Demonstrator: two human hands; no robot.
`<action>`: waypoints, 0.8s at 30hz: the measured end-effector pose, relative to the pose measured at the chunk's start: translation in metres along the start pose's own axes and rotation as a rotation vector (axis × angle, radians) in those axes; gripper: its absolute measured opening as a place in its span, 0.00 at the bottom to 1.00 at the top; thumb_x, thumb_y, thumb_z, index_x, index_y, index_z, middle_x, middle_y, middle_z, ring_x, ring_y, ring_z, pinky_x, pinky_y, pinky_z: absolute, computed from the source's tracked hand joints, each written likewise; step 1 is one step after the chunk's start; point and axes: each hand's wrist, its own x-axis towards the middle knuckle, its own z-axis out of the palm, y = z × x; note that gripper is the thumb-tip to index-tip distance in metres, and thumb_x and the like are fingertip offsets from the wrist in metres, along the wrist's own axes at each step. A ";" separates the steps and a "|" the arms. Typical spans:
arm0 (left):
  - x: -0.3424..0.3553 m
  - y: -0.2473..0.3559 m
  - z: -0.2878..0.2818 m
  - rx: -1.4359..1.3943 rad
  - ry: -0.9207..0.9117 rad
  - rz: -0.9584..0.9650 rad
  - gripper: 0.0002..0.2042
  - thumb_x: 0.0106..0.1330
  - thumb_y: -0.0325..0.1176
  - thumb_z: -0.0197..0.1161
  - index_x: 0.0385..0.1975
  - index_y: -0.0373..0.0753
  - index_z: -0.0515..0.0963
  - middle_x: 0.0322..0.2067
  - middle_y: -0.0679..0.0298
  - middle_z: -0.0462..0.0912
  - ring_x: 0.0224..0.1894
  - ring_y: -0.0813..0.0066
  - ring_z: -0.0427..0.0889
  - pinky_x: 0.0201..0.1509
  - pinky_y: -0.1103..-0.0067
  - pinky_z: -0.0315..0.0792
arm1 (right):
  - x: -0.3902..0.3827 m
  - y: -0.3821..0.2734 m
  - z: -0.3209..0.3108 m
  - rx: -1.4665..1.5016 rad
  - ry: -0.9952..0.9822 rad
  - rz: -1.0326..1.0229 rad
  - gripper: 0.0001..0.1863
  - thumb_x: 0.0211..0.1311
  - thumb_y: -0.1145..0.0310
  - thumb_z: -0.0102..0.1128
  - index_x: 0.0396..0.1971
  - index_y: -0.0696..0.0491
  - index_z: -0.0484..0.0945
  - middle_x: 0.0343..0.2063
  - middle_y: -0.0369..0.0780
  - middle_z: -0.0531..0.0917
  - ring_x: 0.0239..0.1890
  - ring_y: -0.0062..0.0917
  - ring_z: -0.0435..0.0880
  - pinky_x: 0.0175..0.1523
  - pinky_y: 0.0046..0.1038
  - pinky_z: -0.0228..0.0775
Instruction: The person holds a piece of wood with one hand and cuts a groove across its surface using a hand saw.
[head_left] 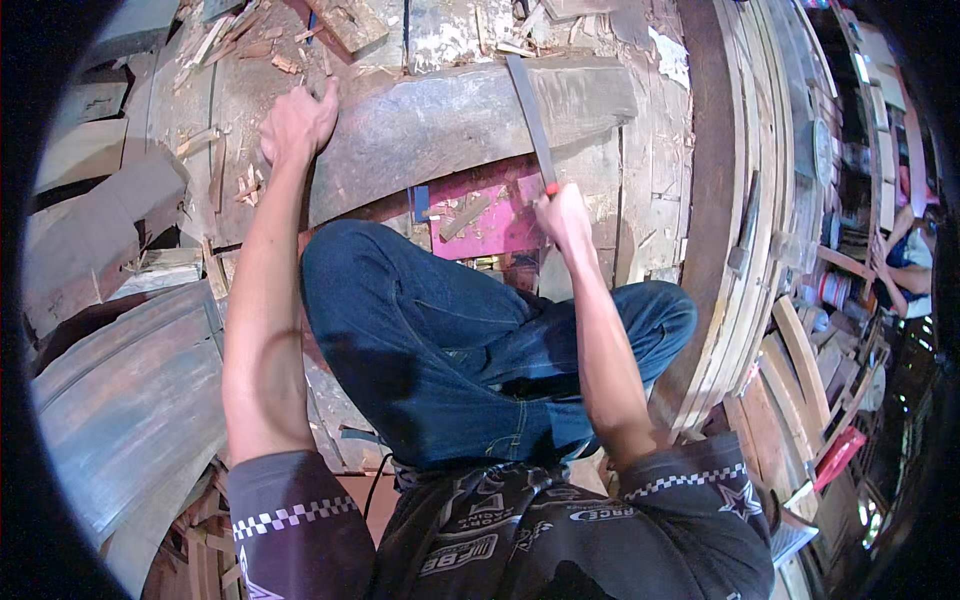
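A broad, weathered grey plank (430,125) lies across the boards in front of my crossed legs. My right hand (566,215) is closed round the handle of a long, narrow, flat grey blade (532,120) with a red collar by the grip. The blade points away from me and crosses the plank's right part; whether it touches the wood I cannot tell. At the plank's left end is my left hand (300,120), thumb spread away from bent fingers, with nothing visible in it. The fingertips are partly hidden.
Wood chips (284,64) litter the floorboards. A pink sheet (490,222) with scraps lies between the plank and my legs. Stacked timber (100,225) stands at left; a hammer (746,230) rests on long boards at right. Another person (908,268) is at far right.
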 end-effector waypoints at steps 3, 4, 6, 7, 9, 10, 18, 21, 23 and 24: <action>-0.003 -0.003 -0.006 0.002 0.011 -0.012 0.35 0.62 0.65 0.47 0.45 0.34 0.81 0.44 0.39 0.81 0.49 0.43 0.80 0.54 0.57 0.70 | -0.039 0.032 0.000 -0.030 -0.100 0.041 0.12 0.54 0.67 0.56 0.32 0.61 0.80 0.31 0.59 0.82 0.40 0.51 0.83 0.49 0.43 0.75; -0.003 -0.002 -0.005 0.003 0.018 -0.005 0.35 0.62 0.65 0.47 0.45 0.35 0.81 0.44 0.39 0.81 0.50 0.43 0.80 0.54 0.57 0.70 | -0.045 0.038 0.002 -0.047 -0.070 0.103 0.12 0.53 0.67 0.56 0.33 0.58 0.82 0.32 0.57 0.83 0.41 0.51 0.83 0.50 0.42 0.75; -0.001 -0.001 -0.005 0.017 -0.010 0.016 0.35 0.62 0.65 0.47 0.45 0.35 0.81 0.44 0.40 0.81 0.50 0.45 0.80 0.54 0.57 0.70 | -0.040 0.042 0.006 -0.033 -0.051 0.112 0.12 0.53 0.67 0.56 0.32 0.58 0.82 0.32 0.58 0.83 0.41 0.50 0.83 0.50 0.42 0.75; -0.001 -0.002 -0.005 0.004 0.002 0.015 0.35 0.63 0.64 0.47 0.44 0.34 0.82 0.43 0.41 0.81 0.50 0.45 0.80 0.54 0.58 0.71 | -0.036 0.043 0.007 -0.021 -0.033 0.121 0.12 0.54 0.67 0.56 0.31 0.59 0.82 0.33 0.58 0.83 0.41 0.50 0.83 0.50 0.42 0.75; -0.001 0.001 -0.004 -0.010 0.014 0.020 0.34 0.63 0.63 0.46 0.43 0.33 0.82 0.43 0.41 0.82 0.49 0.46 0.81 0.54 0.60 0.72 | -0.007 0.037 0.008 -0.020 -0.054 0.094 0.11 0.54 0.67 0.56 0.30 0.59 0.82 0.33 0.59 0.82 0.41 0.50 0.83 0.49 0.42 0.75; -0.001 0.003 -0.004 0.000 0.003 0.015 0.34 0.63 0.64 0.46 0.44 0.35 0.82 0.43 0.41 0.82 0.49 0.45 0.81 0.53 0.59 0.71 | 0.006 0.031 0.007 -0.020 -0.078 0.064 0.11 0.54 0.67 0.56 0.29 0.59 0.82 0.33 0.59 0.82 0.41 0.51 0.83 0.49 0.42 0.75; 0.000 -0.001 -0.006 0.030 -0.016 0.029 0.34 0.63 0.65 0.46 0.44 0.36 0.82 0.42 0.41 0.82 0.48 0.45 0.81 0.52 0.59 0.72 | -0.004 0.037 0.008 -0.092 0.008 -0.055 0.14 0.56 0.68 0.53 0.31 0.66 0.78 0.28 0.61 0.81 0.36 0.52 0.83 0.44 0.44 0.76; 0.000 -0.003 -0.005 0.029 -0.010 0.007 0.35 0.63 0.65 0.46 0.44 0.35 0.82 0.42 0.40 0.81 0.48 0.45 0.81 0.52 0.59 0.72 | -0.043 0.043 0.005 0.010 -0.022 0.074 0.14 0.55 0.68 0.54 0.30 0.66 0.78 0.30 0.62 0.81 0.39 0.53 0.83 0.47 0.44 0.75; -0.001 -0.001 -0.004 0.027 0.009 -0.002 0.35 0.63 0.65 0.46 0.44 0.34 0.82 0.43 0.40 0.81 0.48 0.44 0.80 0.52 0.58 0.72 | -0.037 0.044 0.007 -0.032 -0.030 0.103 0.14 0.55 0.68 0.54 0.30 0.66 0.78 0.31 0.62 0.81 0.39 0.53 0.83 0.47 0.43 0.75; -0.002 0.000 -0.004 0.027 0.007 0.008 0.35 0.63 0.65 0.46 0.44 0.34 0.82 0.43 0.40 0.81 0.48 0.44 0.80 0.52 0.58 0.72 | -0.029 0.032 0.006 0.013 -0.026 0.125 0.14 0.55 0.68 0.55 0.30 0.66 0.79 0.31 0.62 0.81 0.40 0.52 0.83 0.47 0.43 0.75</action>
